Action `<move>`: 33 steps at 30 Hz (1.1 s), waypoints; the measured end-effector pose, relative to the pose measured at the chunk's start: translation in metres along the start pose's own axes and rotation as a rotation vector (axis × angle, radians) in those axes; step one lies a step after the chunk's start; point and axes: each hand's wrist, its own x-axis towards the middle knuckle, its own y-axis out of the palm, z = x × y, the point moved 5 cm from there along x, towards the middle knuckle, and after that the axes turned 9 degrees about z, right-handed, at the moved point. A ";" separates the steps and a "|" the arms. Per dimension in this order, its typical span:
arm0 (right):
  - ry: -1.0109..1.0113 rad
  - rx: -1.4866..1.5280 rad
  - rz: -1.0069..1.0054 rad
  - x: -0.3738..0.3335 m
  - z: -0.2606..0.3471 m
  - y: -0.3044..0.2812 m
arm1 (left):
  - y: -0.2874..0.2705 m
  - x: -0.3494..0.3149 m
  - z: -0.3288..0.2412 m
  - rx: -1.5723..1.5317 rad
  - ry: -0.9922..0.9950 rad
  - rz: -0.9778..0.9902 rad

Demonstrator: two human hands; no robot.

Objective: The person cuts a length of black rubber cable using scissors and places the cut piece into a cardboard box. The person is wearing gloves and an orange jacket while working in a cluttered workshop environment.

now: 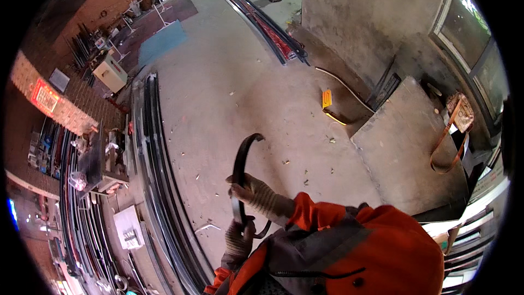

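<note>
In the near middle of the room, a curved black strip is held up over the bare floor, the fingers of the right hand clamped round its middle and those of the left hand, nearer, closed on its lower part. Long dark bars lie to the left, a broad grey board to the right.

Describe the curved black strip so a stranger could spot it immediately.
Find the orange-and-grey jacket, then the left hand and right hand. Both hold the black strip; unlike the long bars on the floor, it's short and hooked.
</note>
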 end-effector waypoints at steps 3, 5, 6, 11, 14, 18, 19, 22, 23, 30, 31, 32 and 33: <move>-0.049 -0.214 0.229 0.081 -0.012 -0.023 | -0.032 0.087 -0.046 -0.184 0.057 -0.130; -0.086 -0.415 0.399 0.140 -0.024 -0.041 | -0.056 0.145 -0.075 -0.252 0.104 -0.261; 0.088 -0.144 0.451 0.160 -0.027 -0.041 | -0.066 0.173 -0.098 -0.246 0.130 -0.369; 0.337 -0.488 0.474 0.270 -0.030 -0.081 | -0.140 0.340 -0.107 -0.516 0.135 -0.416; 0.231 -0.698 0.496 0.348 -0.058 -0.140 | -0.161 0.457 -0.121 -0.636 0.110 -0.312; 0.427 -1.058 0.254 0.472 0.005 -0.197 | -0.188 0.589 -0.163 -0.510 0.081 -0.133; 0.361 -1.142 0.197 0.498 0.022 -0.214 | -0.194 0.624 -0.170 -0.517 0.071 -0.084; 0.247 -0.992 0.082 0.560 0.051 -0.268 | -0.211 0.725 -0.174 -0.485 -0.012 0.134; 0.306 -1.027 0.042 0.582 0.071 -0.279 | -0.220 0.756 -0.172 -0.449 -0.036 0.172; 0.584 -1.067 -0.233 0.703 0.053 -0.459 | -0.369 0.933 0.092 0.785 -0.050 0.373; 0.573 -1.083 -0.282 0.728 0.031 -0.501 | -0.402 0.930 0.121 1.339 0.259 0.342; 0.623 -1.042 -0.273 0.776 0.026 -0.507 | -0.477 0.906 0.165 1.078 -0.181 0.329; 0.721 -0.989 -0.272 0.800 0.014 -0.511 | -0.538 0.872 0.197 0.674 -0.652 0.133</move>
